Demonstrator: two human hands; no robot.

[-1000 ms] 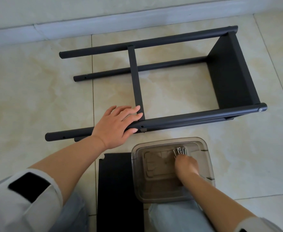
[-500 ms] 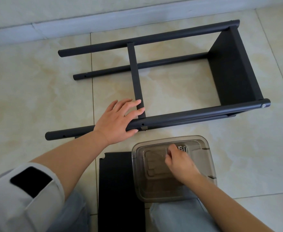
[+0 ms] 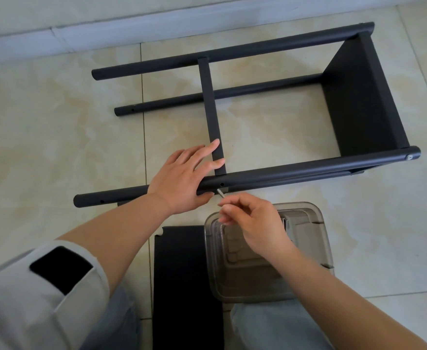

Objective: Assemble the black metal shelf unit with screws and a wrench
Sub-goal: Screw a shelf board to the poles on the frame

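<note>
The black metal shelf frame [image 3: 308,170] lies on its side on the tiled floor, with a shelf panel [image 3: 364,104] fixed at its right end and a thin crossbar [image 3: 208,102] between the upper tubes. My left hand [image 3: 184,180] rests over the near tube beside the crossbar, fingers straight and thumb under the tube. My right hand [image 3: 252,223] pinches a silver screw [image 3: 220,192], whose tip is just below the tube next to a small hole [image 3: 222,184].
A clear brown plastic box [image 3: 306,251] with more screws sits in front of my knees. A loose black shelf panel [image 3: 182,279] lies flat to its left. A white baseboard [image 3: 156,24] runs along the far wall.
My right hand has lifted out of the plastic box with a screw and moved up-left to the near tube. My left hand has stayed on the tube.
</note>
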